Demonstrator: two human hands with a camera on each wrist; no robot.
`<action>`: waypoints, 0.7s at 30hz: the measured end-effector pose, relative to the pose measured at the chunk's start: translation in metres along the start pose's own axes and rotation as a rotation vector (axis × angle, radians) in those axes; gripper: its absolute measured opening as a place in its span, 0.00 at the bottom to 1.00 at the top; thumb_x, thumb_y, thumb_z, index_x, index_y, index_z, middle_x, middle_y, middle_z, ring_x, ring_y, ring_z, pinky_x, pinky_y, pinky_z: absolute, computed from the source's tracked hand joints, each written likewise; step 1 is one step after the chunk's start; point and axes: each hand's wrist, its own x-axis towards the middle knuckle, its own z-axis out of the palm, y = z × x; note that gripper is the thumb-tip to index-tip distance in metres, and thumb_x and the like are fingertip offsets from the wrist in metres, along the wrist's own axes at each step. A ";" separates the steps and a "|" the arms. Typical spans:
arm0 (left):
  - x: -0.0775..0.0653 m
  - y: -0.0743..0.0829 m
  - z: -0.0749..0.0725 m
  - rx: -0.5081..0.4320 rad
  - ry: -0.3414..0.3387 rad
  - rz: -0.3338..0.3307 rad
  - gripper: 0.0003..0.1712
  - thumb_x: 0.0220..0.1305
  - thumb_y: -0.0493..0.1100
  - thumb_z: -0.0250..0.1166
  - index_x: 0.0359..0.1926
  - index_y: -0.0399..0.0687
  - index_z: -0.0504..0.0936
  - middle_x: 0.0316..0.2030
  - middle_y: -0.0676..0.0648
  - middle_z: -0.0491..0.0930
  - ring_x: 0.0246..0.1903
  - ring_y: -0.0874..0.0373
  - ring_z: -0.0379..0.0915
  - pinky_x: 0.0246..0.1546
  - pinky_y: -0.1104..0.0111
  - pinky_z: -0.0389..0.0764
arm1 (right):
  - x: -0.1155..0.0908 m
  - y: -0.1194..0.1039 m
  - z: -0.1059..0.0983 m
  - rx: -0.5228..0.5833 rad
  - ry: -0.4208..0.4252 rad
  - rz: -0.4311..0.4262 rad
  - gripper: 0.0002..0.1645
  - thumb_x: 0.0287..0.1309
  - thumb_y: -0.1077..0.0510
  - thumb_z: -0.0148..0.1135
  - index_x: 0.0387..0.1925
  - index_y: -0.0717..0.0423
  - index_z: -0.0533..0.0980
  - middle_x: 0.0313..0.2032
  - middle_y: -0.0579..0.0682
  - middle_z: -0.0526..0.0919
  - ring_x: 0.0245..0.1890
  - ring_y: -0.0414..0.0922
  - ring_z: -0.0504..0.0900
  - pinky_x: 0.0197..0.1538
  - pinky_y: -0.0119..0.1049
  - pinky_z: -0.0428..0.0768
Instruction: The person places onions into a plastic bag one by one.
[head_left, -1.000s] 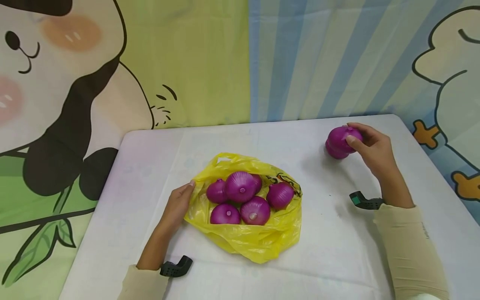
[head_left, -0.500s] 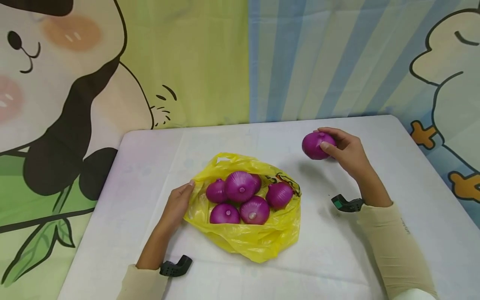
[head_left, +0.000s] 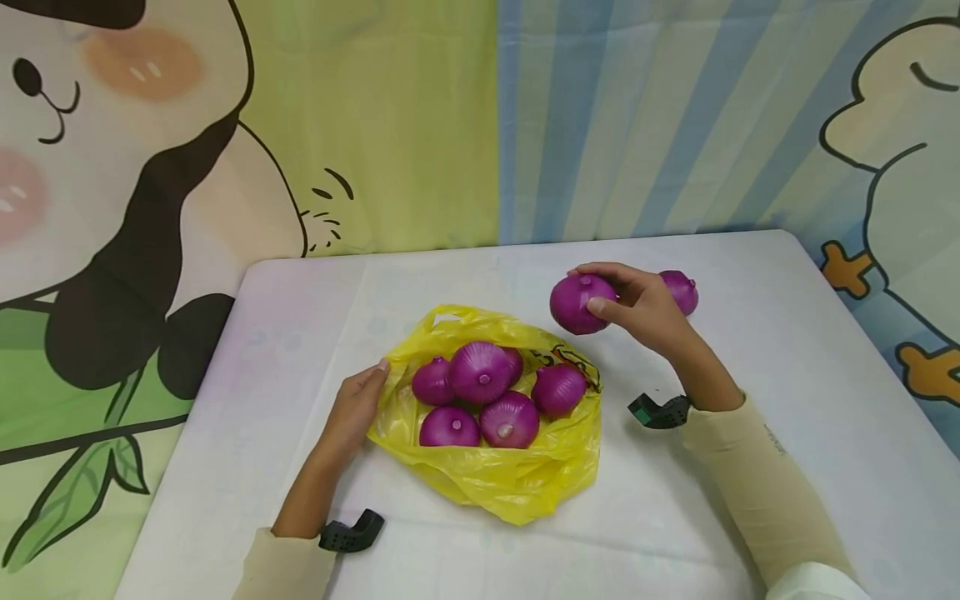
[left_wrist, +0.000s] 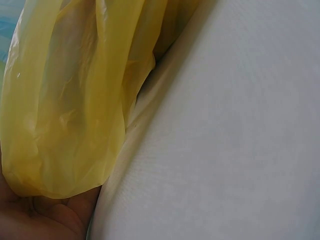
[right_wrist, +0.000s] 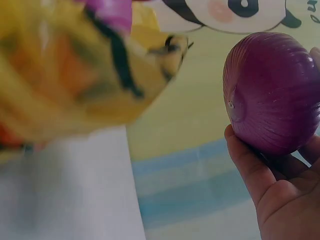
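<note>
A purple onion (head_left: pixel 579 303) is gripped between the thumb and fingers of my right hand (head_left: pixel 643 310), held up just behind the right part of a yellow plastic bag (head_left: pixel 517 483). The right wrist view shows this onion (right_wrist: pixel 275 95) close up, with the hand (right_wrist: pixel 290 200) around it. My left hand (head_left: pixel 358 408) pinches the bag's left rim, its thumb on the edge; in the left wrist view the bag (left_wrist: pixel 75 110) covers the fingers. Several purple onions lie inside the open bag, one onion (head_left: pixel 480 373) on top of the others.
One more onion (head_left: pixel 680 292) lies on the white-covered table (head_left: pixel 795 333), partly behind the right hand. A cartoon-printed curtain (head_left: pixel 390 125) hangs behind the table's far edge. Black devices sit at both wrists.
My right hand has lifted an onion off the far right and carried it left towards the bag, uncovering another onion behind. My left hand and the bag have stayed put.
</note>
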 end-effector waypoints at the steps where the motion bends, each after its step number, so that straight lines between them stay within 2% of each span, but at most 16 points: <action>1: 0.000 0.000 0.000 0.002 0.000 0.000 0.38 0.72 0.65 0.47 0.63 0.37 0.73 0.66 0.42 0.68 0.69 0.49 0.56 0.69 0.55 0.54 | 0.002 -0.001 0.004 0.013 -0.015 -0.018 0.25 0.62 0.65 0.62 0.61 0.63 0.72 0.57 0.54 0.77 0.53 0.47 0.77 0.48 0.35 0.80; 6: -0.001 0.001 0.001 -0.002 0.004 -0.002 0.37 0.73 0.64 0.46 0.63 0.37 0.73 0.66 0.42 0.67 0.69 0.49 0.55 0.68 0.55 0.55 | 0.009 -0.007 0.022 0.080 -0.092 -0.085 0.24 0.61 0.67 0.63 0.59 0.65 0.73 0.56 0.55 0.77 0.50 0.49 0.80 0.46 0.40 0.82; 10: -0.001 0.002 0.001 -0.013 0.003 -0.004 0.36 0.73 0.63 0.47 0.63 0.38 0.73 0.66 0.43 0.67 0.68 0.50 0.56 0.68 0.56 0.55 | 0.013 -0.010 0.036 0.106 -0.155 -0.095 0.25 0.60 0.64 0.65 0.59 0.66 0.73 0.56 0.57 0.77 0.48 0.51 0.80 0.44 0.43 0.83; 21: -0.002 0.002 0.000 -0.024 0.005 -0.007 0.36 0.73 0.64 0.47 0.61 0.38 0.75 0.63 0.42 0.71 0.64 0.51 0.63 0.67 0.56 0.59 | 0.020 -0.009 0.068 0.097 -0.256 -0.023 0.25 0.61 0.59 0.66 0.59 0.59 0.74 0.54 0.56 0.77 0.48 0.54 0.80 0.43 0.46 0.83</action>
